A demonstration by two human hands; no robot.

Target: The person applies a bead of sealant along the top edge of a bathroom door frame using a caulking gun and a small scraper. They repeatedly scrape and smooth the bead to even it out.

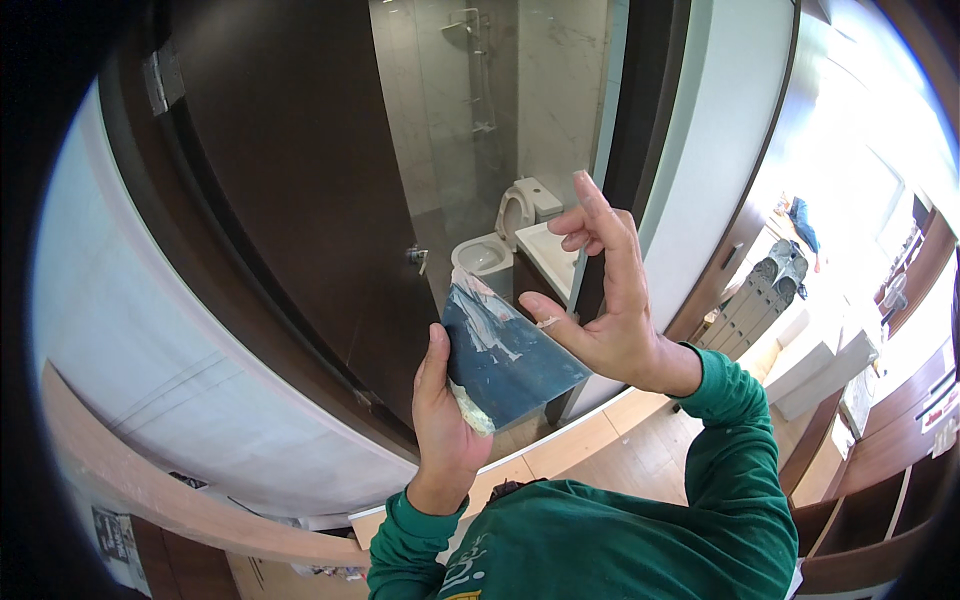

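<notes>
My left hand grips a flat, four-sided blue-grey plate from its left side, thumb along the near edge and the other fingers hidden beneath. Whitish paste is smeared over the upper part of the plate, and a pale lump clings to its edge by my left palm. Just right of the plate, my right hand is raised with nothing in it. Its index finger points up, the thumb stands apart, and the other fingers are partly bent. Bits of paste stick to the fingertips and thumb.
Ahead, a dark door with a metal handle stands ajar. Behind it are a toilet, a white basin and a shower. White wall borders the doorway. A folded ladder and wooden furniture stand right.
</notes>
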